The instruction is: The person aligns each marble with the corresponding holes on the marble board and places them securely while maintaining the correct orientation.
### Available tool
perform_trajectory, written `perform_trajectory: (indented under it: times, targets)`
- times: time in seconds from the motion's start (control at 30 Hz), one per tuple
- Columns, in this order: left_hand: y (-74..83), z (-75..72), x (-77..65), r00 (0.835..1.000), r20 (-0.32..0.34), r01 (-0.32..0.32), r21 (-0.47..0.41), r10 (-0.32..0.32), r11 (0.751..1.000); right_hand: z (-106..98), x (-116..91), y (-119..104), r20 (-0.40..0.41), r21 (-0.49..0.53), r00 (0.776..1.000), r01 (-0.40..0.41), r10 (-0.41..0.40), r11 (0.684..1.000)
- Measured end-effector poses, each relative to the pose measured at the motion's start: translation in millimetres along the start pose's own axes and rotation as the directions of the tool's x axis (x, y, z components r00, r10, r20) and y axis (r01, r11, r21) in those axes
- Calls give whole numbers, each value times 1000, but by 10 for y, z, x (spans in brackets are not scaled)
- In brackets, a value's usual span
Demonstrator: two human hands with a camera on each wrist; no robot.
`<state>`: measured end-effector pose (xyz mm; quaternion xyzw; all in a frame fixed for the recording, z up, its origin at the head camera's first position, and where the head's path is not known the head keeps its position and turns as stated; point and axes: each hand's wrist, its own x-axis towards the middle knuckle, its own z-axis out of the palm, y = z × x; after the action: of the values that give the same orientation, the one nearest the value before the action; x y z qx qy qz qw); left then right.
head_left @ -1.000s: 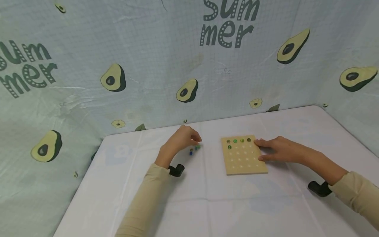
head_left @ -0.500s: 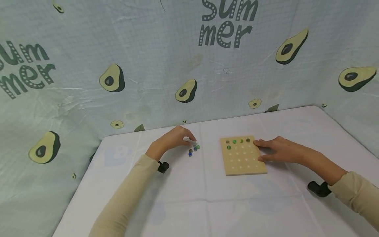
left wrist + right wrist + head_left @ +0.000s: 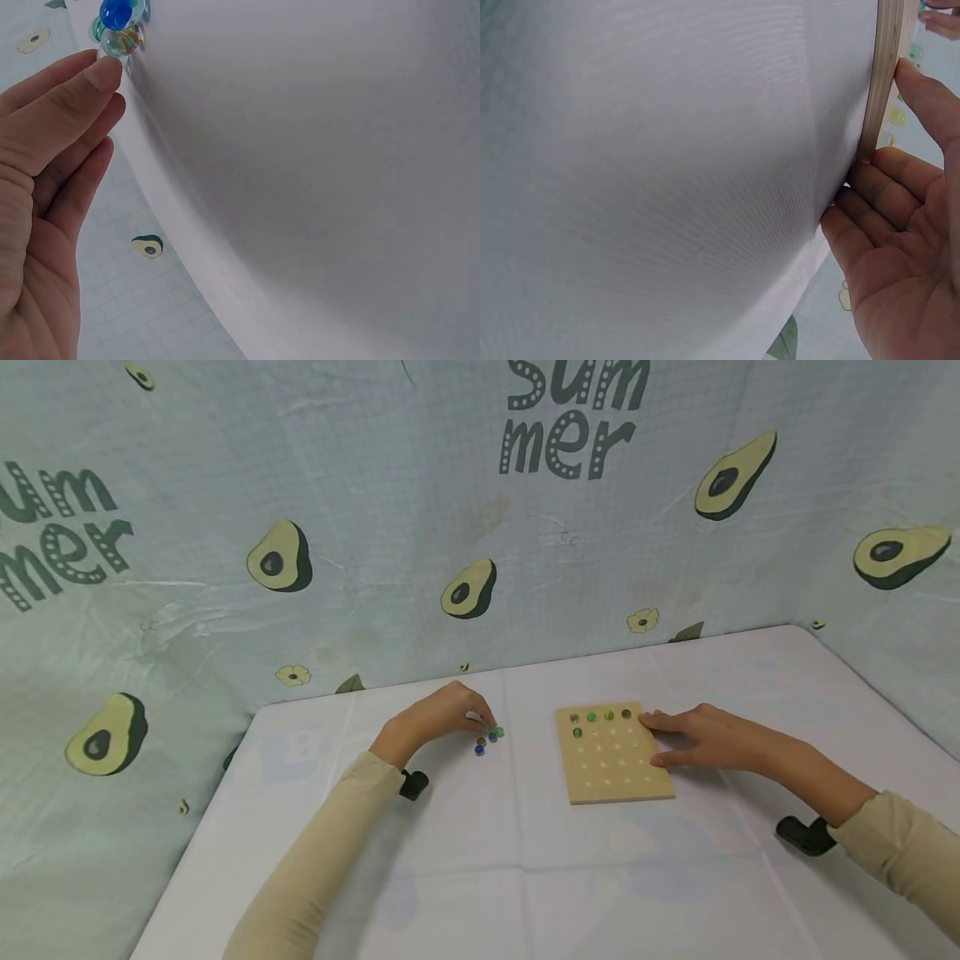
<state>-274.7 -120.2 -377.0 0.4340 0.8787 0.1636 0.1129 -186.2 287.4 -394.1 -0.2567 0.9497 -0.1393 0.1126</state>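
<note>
My left hand [image 3: 450, 712] reaches down to a small cluster of glass marbles on the table, and its thumb and index finger pinch a clear marble [image 3: 126, 63] mostly covered by the fingertips. Right against it lie a marble with orange and green swirls [image 3: 121, 41] and a blue marble [image 3: 116, 13]. A green marble [image 3: 500, 732] sits at the cluster's right side. My right hand [image 3: 705, 737] grips the right edge of a square wooden board [image 3: 611, 785], thumb on top and fingers at its side. Several marbles fill the board's far row, and one green marble [image 3: 577, 732] starts the second row.
The table [image 3: 450, 877] is covered with a white cloth. Behind it hangs a pale curtain [image 3: 375, 485] printed with avocados. A strip of cloth separates the marble cluster from the board's left edge.
My left hand first drew back left from the cluster, then its fingers came down and together at the marbles. The right hand and the board have stayed in place.
</note>
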Motion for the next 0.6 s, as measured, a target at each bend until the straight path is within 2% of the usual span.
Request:
perform_trajectory:
  times: [0.4, 0.6]
  targets:
    - [6, 69, 17, 1000, -22, 3, 76, -2, 997, 27, 5, 25, -12, 6, 1000, 19, -19, 1000]
    - [28, 56, -2, 997, -70, 28, 98, -21, 995, 17, 10, 19, -3, 14, 1000, 13, -13, 1000]
